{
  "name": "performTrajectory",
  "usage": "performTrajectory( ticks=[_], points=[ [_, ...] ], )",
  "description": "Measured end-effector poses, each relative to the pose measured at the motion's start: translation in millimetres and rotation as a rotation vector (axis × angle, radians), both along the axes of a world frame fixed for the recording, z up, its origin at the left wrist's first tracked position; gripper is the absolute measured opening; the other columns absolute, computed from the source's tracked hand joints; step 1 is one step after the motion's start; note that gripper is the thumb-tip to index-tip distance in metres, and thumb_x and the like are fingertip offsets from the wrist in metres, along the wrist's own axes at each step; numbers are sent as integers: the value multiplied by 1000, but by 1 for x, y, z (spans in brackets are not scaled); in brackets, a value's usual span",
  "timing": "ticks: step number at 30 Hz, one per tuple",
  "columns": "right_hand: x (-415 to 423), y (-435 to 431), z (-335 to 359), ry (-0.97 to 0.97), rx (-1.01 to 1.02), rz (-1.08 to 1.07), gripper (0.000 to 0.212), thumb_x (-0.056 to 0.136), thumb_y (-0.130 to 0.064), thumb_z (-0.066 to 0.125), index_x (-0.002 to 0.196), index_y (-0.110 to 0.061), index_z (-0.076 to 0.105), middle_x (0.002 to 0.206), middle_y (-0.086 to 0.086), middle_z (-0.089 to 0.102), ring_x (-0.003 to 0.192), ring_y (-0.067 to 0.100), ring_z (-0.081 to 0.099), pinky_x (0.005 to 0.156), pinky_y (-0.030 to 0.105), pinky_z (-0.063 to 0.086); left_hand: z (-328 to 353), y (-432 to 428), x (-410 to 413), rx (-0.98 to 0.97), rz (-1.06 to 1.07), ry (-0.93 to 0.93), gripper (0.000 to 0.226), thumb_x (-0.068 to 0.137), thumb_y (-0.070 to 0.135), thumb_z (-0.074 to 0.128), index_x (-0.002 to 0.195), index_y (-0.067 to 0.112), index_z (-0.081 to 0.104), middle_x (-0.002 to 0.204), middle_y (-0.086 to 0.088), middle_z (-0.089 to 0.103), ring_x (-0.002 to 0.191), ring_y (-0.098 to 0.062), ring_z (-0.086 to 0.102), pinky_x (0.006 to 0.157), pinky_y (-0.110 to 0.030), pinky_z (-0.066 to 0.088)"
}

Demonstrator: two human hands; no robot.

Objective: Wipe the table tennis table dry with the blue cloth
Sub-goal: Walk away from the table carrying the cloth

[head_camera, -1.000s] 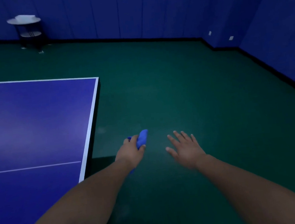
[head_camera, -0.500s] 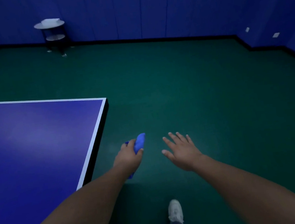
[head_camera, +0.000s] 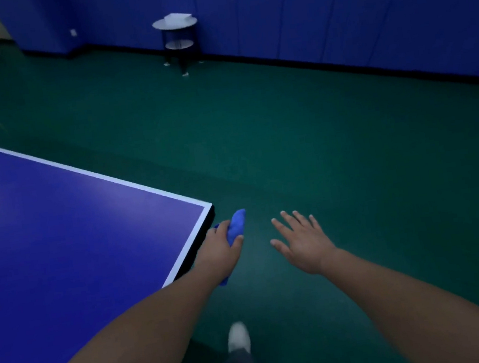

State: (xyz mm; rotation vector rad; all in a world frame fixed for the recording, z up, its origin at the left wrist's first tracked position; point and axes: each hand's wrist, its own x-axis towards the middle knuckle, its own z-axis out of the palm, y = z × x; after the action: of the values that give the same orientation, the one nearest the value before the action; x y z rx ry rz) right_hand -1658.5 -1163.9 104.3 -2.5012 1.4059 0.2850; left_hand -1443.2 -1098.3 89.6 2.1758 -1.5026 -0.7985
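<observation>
Soft blue cloth (head_camera: 236, 223), smooth semi-gloss table tennis table (head_camera: 65, 220), matt green floor (head_camera: 334, 154)

No readable text anywhere (dim, blurred room).

Blue cloth (head_camera: 238, 223), apparently dark-green floor (head_camera: 351, 167)
</observation>
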Motion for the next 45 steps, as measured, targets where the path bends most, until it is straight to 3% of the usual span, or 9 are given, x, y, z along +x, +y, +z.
performTrajectory(
  ticks=[7, 14, 22, 28, 34, 45],
  points=[
    [78, -183, -21, 49, 25, 59, 67, 103, -61, 21, 161, -29, 10, 169, 1, 0, 155, 24, -2, 124, 51, -2, -34, -181, 64, 21, 75, 58, 57, 98, 50, 49, 149, 27, 36, 138, -10, 47, 123, -32, 54, 98, -39, 44],
    [155, -365, -8, 70, 25, 61, 67, 103, -60, 21, 161, -28, 10, 169, 1, 0, 155, 24, -1, 124, 50, 0, -23, -360, 136, 33, 87, 83, 55, 99, 49, 47, 148, 25, 36, 136, -10, 47, 116, -32, 57, 94, -38, 46],
    [217, -546, -40, 90, 109, 88, 67, 103, -60, 20, 161, -29, 7, 169, 1, 0, 155, 23, -2, 124, 49, -1, -52, -539, 208, 133, 109, 84, 56, 99, 48, 48, 149, 25, 36, 138, -12, 46, 117, -34, 57, 97, -39, 46],
    [267, -725, -63, 138, 106, 194, 67, 104, -59, 19, 161, -28, 6, 169, 1, -2, 155, 23, -2, 124, 49, -1, -82, -698, 257, 136, 243, 123, 54, 99, 47, 48, 147, 23, 38, 137, -13, 47, 117, -34, 56, 97, -39, 45],
    [333, -910, -47, 174, 85, 319, 67, 104, -58, 19, 162, -28, 5, 169, 1, 0, 155, 23, 0, 125, 48, 1, -66, -836, 298, 117, 380, 149, 54, 100, 50, 47, 146, 24, 37, 136, -9, 47, 115, -31, 57, 96, -38, 45],
    [491, -1154, -53, 51, 115, 452, 67, 104, -58, 19, 161, -27, 6, 169, 2, 0, 155, 25, 1, 125, 49, 2, -57, -1061, 447, 134, 489, 77, 56, 99, 47, 50, 147, 21, 39, 137, -14, 49, 120, -33, 55, 100, -38, 43]
  ],
)
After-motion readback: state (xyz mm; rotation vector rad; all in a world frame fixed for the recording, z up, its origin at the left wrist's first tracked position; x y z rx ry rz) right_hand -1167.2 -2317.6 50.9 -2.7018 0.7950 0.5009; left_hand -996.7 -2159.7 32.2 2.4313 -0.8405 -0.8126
